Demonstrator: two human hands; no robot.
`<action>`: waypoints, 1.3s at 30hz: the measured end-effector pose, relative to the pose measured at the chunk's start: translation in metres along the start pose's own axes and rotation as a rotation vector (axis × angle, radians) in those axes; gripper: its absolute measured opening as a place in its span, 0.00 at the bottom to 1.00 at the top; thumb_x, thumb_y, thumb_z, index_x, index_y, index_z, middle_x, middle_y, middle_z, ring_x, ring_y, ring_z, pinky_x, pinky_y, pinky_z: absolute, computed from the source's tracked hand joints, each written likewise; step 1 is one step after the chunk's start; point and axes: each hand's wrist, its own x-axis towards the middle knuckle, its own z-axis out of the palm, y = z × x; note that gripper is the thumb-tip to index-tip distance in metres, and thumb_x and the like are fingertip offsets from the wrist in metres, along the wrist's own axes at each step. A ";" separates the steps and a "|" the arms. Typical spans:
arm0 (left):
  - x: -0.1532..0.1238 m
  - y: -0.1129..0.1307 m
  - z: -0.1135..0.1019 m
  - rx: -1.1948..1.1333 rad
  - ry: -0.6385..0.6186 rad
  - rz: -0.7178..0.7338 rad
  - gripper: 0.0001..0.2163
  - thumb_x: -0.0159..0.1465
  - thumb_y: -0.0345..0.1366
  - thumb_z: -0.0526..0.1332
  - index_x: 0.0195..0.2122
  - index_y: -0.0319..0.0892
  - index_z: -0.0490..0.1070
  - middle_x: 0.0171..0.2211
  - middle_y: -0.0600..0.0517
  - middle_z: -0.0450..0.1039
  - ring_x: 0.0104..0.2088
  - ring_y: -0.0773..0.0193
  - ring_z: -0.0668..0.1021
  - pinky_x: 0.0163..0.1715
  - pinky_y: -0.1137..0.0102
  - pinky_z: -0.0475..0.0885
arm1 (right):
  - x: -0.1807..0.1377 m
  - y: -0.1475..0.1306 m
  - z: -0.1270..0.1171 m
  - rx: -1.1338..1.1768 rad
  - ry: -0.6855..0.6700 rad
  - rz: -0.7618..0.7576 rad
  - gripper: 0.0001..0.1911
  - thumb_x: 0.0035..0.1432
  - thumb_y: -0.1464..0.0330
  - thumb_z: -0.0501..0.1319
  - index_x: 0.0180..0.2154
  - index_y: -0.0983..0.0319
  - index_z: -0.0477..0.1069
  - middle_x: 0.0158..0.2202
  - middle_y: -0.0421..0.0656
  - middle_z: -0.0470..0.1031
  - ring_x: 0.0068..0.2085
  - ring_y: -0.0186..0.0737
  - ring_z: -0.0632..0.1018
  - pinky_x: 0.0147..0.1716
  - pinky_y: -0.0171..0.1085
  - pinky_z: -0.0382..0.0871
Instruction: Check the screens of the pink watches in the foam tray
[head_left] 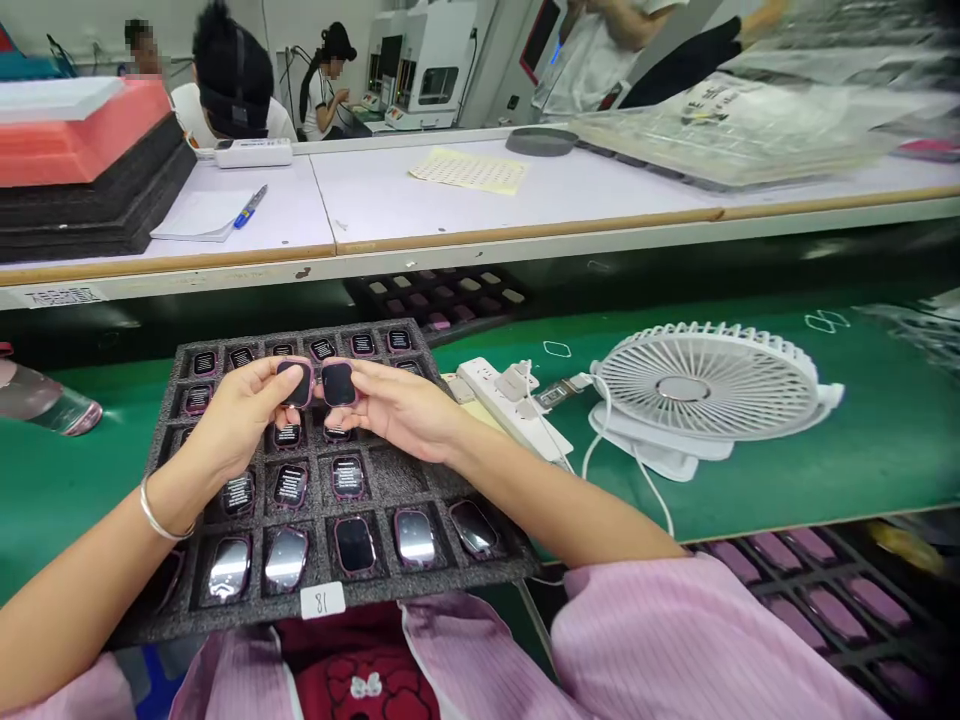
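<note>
Side by side above a black foam tray [465, 572], my two hands each hold a small smartwatch body with a dark screen and pinkish-purple frame. My left hand [238, 412] pinches one watch body [298, 384] between thumb and fingers. In my right hand [405, 408] is the other watch body [339, 384], its screen dark too. The two are close together, nearly edge to edge. Several watch bodies sit in the tray's pockets; many show white text, while those in the front row, such as one watch body [355, 544], have dark or reflective screens.
Right of the tray lie a white power strip [517, 405] and a white fan [697, 385] with cables. A clear bottle [49, 395] lies at the left. Foam sheets [82, 190], a pen [251, 206] and plastic-wrapped trays [720, 135] rest on the shelf. Other people are beyond it.
</note>
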 end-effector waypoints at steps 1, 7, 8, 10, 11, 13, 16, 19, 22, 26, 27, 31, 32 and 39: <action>-0.001 -0.001 -0.002 -0.018 0.019 -0.011 0.27 0.50 0.50 0.76 0.44 0.36 0.75 0.28 0.53 0.75 0.22 0.72 0.72 0.21 0.75 0.65 | 0.004 -0.001 0.005 0.005 -0.013 -0.006 0.16 0.65 0.68 0.65 0.54 0.61 0.69 0.39 0.43 0.80 0.37 0.37 0.83 0.41 0.37 0.75; -0.008 -0.008 -0.008 0.128 0.091 0.085 0.25 0.54 0.39 0.71 0.52 0.40 0.71 0.35 0.54 0.73 0.32 0.67 0.74 0.33 0.71 0.69 | 0.011 0.006 0.014 0.019 -0.042 -0.042 0.27 0.53 0.66 0.76 0.50 0.58 0.68 0.42 0.39 0.78 0.40 0.40 0.85 0.45 0.39 0.79; -0.008 -0.010 -0.008 0.183 0.098 0.121 0.23 0.55 0.38 0.69 0.51 0.40 0.71 0.37 0.53 0.74 0.35 0.65 0.75 0.36 0.70 0.70 | 0.011 0.009 0.012 0.019 -0.042 -0.039 0.27 0.52 0.65 0.77 0.50 0.57 0.68 0.42 0.38 0.78 0.39 0.40 0.85 0.44 0.38 0.79; -0.008 -0.017 -0.009 0.291 0.104 0.188 0.19 0.56 0.37 0.65 0.49 0.40 0.71 0.39 0.52 0.74 0.40 0.62 0.76 0.42 0.67 0.71 | 0.011 0.015 0.008 0.011 -0.045 -0.029 0.28 0.51 0.64 0.77 0.50 0.57 0.69 0.42 0.38 0.77 0.38 0.40 0.86 0.42 0.38 0.80; -0.008 -0.020 -0.010 0.340 0.106 0.211 0.18 0.57 0.37 0.64 0.49 0.41 0.71 0.39 0.52 0.74 0.40 0.61 0.76 0.42 0.67 0.71 | 0.012 0.018 0.006 0.005 -0.052 -0.024 0.28 0.51 0.64 0.77 0.50 0.57 0.69 0.42 0.38 0.77 0.37 0.39 0.85 0.41 0.38 0.80; -0.009 -0.026 -0.010 0.408 0.109 0.222 0.19 0.58 0.37 0.63 0.51 0.42 0.70 0.37 0.52 0.74 0.38 0.61 0.76 0.40 0.67 0.71 | 0.012 0.022 0.003 -0.001 -0.073 -0.022 0.27 0.53 0.64 0.77 0.51 0.58 0.69 0.42 0.38 0.77 0.36 0.38 0.85 0.40 0.37 0.80; -0.012 -0.034 -0.010 0.413 0.097 0.197 0.22 0.60 0.38 0.62 0.56 0.43 0.67 0.36 0.53 0.73 0.36 0.62 0.75 0.37 0.68 0.70 | 0.013 0.028 0.000 0.016 -0.104 -0.012 0.28 0.54 0.64 0.76 0.52 0.59 0.68 0.42 0.40 0.77 0.37 0.37 0.84 0.40 0.37 0.79; -0.014 -0.038 -0.010 0.372 0.082 0.182 0.22 0.61 0.38 0.62 0.56 0.42 0.66 0.37 0.52 0.74 0.35 0.63 0.76 0.35 0.68 0.71 | 0.014 0.031 -0.003 0.054 -0.132 0.005 0.29 0.54 0.64 0.76 0.53 0.59 0.67 0.42 0.40 0.78 0.37 0.37 0.84 0.41 0.36 0.78; -0.015 -0.039 -0.011 0.386 0.090 0.167 0.21 0.60 0.37 0.62 0.55 0.42 0.67 0.38 0.51 0.75 0.36 0.62 0.77 0.34 0.68 0.71 | 0.015 0.033 -0.005 0.068 -0.149 0.008 0.29 0.55 0.63 0.76 0.54 0.58 0.66 0.42 0.40 0.78 0.38 0.37 0.84 0.42 0.37 0.77; -0.015 -0.038 -0.013 0.410 0.104 0.166 0.21 0.58 0.37 0.62 0.54 0.42 0.67 0.38 0.51 0.75 0.36 0.62 0.77 0.33 0.69 0.70 | 0.015 0.032 -0.007 0.059 -0.147 0.008 0.29 0.55 0.62 0.75 0.54 0.57 0.66 0.43 0.41 0.77 0.37 0.37 0.83 0.41 0.38 0.77; -0.014 -0.037 -0.013 0.414 0.105 0.168 0.21 0.58 0.37 0.61 0.54 0.42 0.67 0.38 0.51 0.75 0.34 0.62 0.76 0.32 0.70 0.70 | 0.015 0.033 -0.007 0.060 -0.148 0.010 0.29 0.55 0.61 0.76 0.54 0.57 0.67 0.43 0.40 0.77 0.36 0.37 0.83 0.40 0.38 0.76; -0.014 -0.035 -0.012 0.440 0.110 0.179 0.21 0.57 0.35 0.61 0.52 0.42 0.68 0.35 0.53 0.74 0.28 0.66 0.73 0.27 0.71 0.67 | 0.016 0.035 -0.009 0.068 -0.150 0.028 0.30 0.53 0.62 0.77 0.53 0.57 0.67 0.42 0.39 0.76 0.33 0.35 0.82 0.37 0.36 0.75; -0.014 -0.035 -0.011 0.453 0.113 0.186 0.20 0.56 0.35 0.61 0.52 0.42 0.69 0.35 0.53 0.74 0.28 0.66 0.72 0.27 0.72 0.67 | 0.017 0.036 -0.009 0.071 -0.156 0.033 0.30 0.53 0.62 0.77 0.53 0.57 0.67 0.42 0.39 0.76 0.33 0.35 0.82 0.37 0.36 0.75; -0.016 -0.032 -0.010 0.447 0.120 0.212 0.19 0.57 0.34 0.60 0.51 0.42 0.69 0.34 0.54 0.73 0.30 0.65 0.74 0.29 0.71 0.68 | 0.013 0.036 -0.009 0.086 -0.211 0.021 0.29 0.56 0.62 0.76 0.54 0.57 0.65 0.41 0.39 0.77 0.35 0.35 0.82 0.41 0.36 0.74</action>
